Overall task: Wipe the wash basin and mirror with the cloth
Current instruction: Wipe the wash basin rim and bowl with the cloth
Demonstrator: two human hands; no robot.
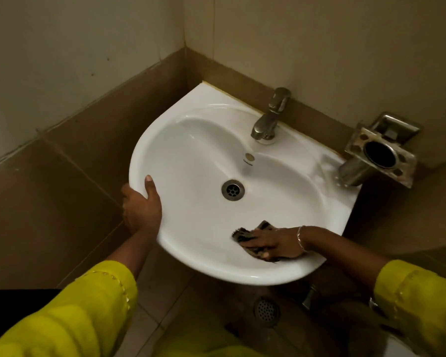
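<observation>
The wash basin (191, 155) rim is gripped by the left hand (142, 210); the cloth (242, 234) is pressed inside it under the flat right hand (273, 243).

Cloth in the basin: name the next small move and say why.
Likely slide the cloth up toward the drain: the right hand presses it on the near wall of the basin, while the left hand grips the rim, steadying the stroke.

Yellow sleeves (88, 305), thin wrist bangle (300, 237)

cloth (243, 233) mostly under right hand (274, 244), left hand (141, 210) partly under basin (191, 155)
</observation>
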